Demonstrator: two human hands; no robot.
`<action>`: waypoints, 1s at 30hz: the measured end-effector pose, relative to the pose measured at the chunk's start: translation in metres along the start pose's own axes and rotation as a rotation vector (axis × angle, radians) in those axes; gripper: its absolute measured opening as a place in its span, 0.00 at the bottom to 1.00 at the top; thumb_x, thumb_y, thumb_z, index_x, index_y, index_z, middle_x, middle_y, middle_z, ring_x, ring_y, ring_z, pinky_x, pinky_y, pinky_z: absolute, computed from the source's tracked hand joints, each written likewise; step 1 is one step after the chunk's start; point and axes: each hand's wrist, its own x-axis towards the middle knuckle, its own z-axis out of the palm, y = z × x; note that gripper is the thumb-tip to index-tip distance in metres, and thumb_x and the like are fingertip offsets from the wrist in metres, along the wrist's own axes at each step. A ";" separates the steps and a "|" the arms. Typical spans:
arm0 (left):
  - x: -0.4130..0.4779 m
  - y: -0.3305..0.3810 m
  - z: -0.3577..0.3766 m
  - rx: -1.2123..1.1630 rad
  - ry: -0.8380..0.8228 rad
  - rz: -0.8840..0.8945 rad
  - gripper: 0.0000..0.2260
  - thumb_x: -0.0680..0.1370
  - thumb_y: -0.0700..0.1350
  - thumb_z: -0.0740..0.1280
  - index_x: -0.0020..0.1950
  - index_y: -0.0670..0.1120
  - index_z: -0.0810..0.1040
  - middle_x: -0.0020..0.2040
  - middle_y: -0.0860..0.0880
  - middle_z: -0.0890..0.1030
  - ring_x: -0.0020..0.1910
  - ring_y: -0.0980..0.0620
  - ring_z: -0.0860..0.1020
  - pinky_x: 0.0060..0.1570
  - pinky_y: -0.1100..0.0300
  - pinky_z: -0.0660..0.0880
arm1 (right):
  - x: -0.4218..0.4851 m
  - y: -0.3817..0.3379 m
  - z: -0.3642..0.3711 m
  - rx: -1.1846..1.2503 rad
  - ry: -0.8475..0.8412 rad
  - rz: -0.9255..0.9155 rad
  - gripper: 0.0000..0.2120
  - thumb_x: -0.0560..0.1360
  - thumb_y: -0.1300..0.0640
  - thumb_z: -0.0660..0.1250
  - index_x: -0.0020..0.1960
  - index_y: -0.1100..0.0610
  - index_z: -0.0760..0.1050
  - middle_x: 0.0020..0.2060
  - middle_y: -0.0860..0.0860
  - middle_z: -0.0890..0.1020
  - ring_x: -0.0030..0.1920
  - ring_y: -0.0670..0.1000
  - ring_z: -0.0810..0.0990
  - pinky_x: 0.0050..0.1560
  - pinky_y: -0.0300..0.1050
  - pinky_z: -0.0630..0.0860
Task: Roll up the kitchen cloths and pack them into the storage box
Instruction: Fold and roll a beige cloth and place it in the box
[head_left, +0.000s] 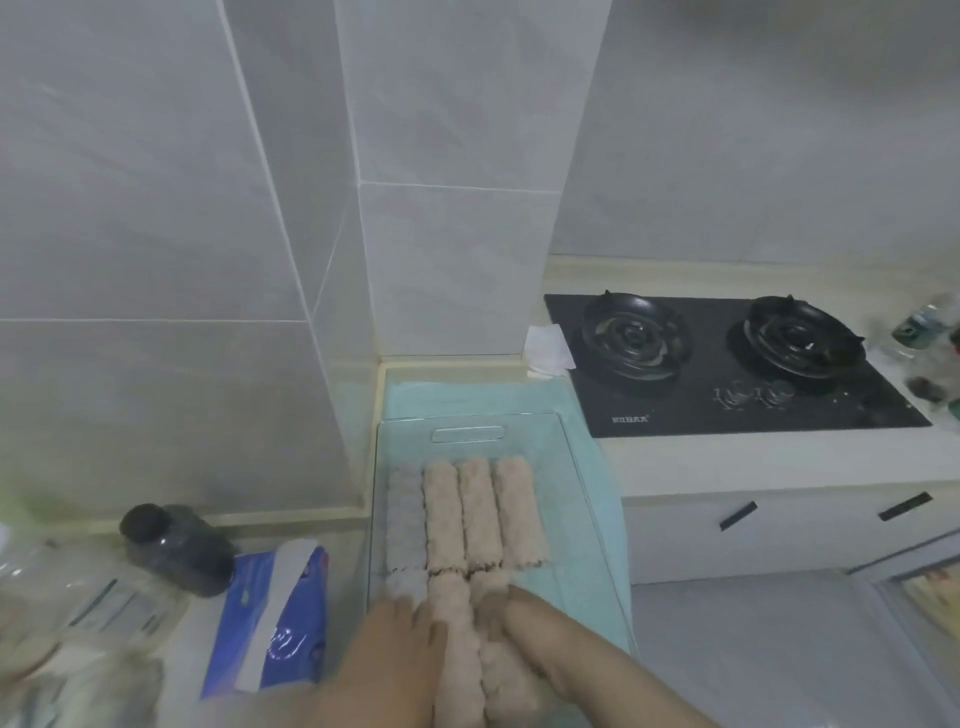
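Closest up are the two hands, both down in the near end of the box. The left hand (400, 639) lies flat with straight fingers, holding nothing, just pressing on the near row of rolls (457, 629), I'd guess so they don't spring open. The right hand (524, 623) is against the same row from the other side. It's too blurry to tell if its fingers wrap a roll or only push it in snug.

The stove (727, 364) fills the right stretch of the counter, well apart from all this. The clear storage box (589, 499) sits toward the counter's back edge, below the tiled pillar, on a teal mat (467, 389), which probably keeps it from sliding. Four rolled cloths (467, 514) already lie side by side in its far half, touching. Packing them tight like that leaves no slack for unrolling.

A blue tissue pack (275, 618) sits left of the box, with a dark jar (176, 551) behind it.
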 end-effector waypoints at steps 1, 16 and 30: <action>0.001 0.001 0.001 0.018 -0.005 0.001 0.23 0.81 0.42 0.54 0.76 0.41 0.55 0.75 0.38 0.58 0.73 0.38 0.59 0.65 0.43 0.61 | 0.001 0.003 -0.004 0.110 -0.042 0.023 0.25 0.58 0.55 0.65 0.56 0.54 0.79 0.51 0.54 0.82 0.50 0.54 0.80 0.51 0.46 0.76; 0.004 0.002 0.001 0.031 -0.099 -0.013 0.34 0.81 0.58 0.53 0.78 0.43 0.40 0.78 0.39 0.48 0.76 0.38 0.52 0.71 0.43 0.53 | 0.005 0.006 -0.005 0.436 -0.426 -0.017 0.27 0.75 0.59 0.54 0.71 0.41 0.63 0.65 0.46 0.76 0.63 0.52 0.76 0.67 0.60 0.67; 0.004 0.002 0.004 0.036 -0.093 -0.018 0.35 0.81 0.57 0.55 0.78 0.43 0.41 0.78 0.39 0.47 0.76 0.38 0.52 0.72 0.41 0.52 | 0.014 0.012 -0.005 0.507 -0.401 0.007 0.21 0.72 0.56 0.58 0.62 0.44 0.77 0.61 0.53 0.81 0.62 0.56 0.78 0.67 0.61 0.68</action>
